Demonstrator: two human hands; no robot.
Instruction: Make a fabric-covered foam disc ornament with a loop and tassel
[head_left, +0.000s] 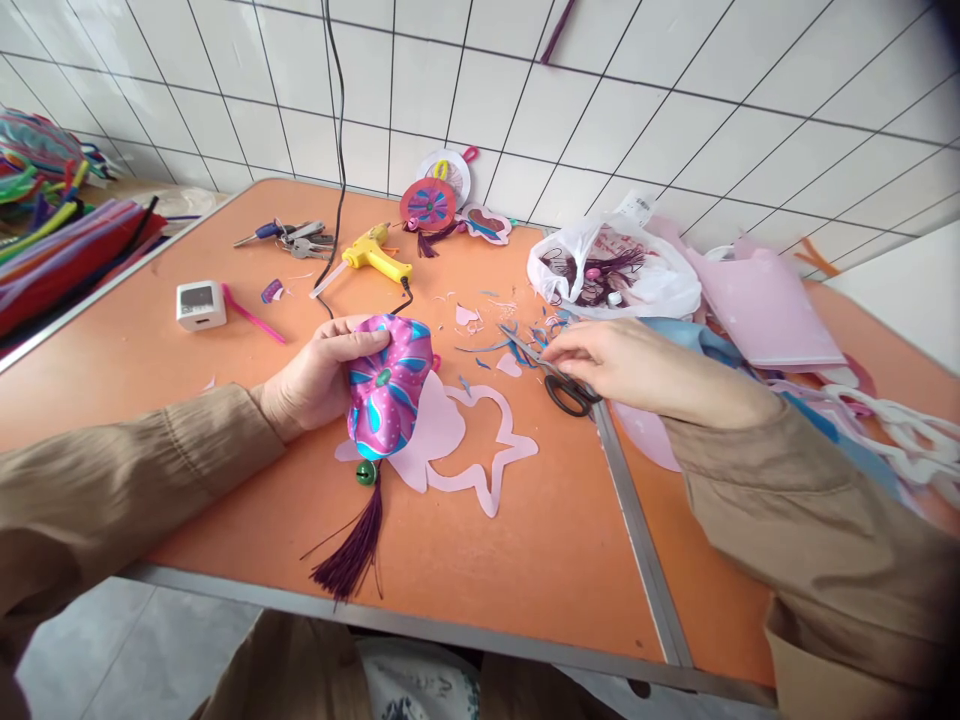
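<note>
My left hand (322, 375) is closed round the edge of a shiny pink and blue fabric sachet (397, 405), its thumb on the front. A green bead marks the sachet's middle. Below it hang a green bell (366, 473) and a dark purple tassel (356, 550). My right hand (592, 358) reaches down to black-handled scissors (571, 396) on the table, fingers curled over their middle; the exact grip is partly hidden. Under and beside the sachet are a pink felt piece (431, 430) and a cut-out pink felt outline (491, 490).
A yellow glue gun (375, 257) with its cord, keys (304, 240) and a white box-shaped device (201, 306) lie at left. Finished ornaments (427, 205) rest by the tiled wall. A white plastic bag (667, 285) of tassels and pink felt (772, 315) are at right, blue scraps (487, 348) nearer.
</note>
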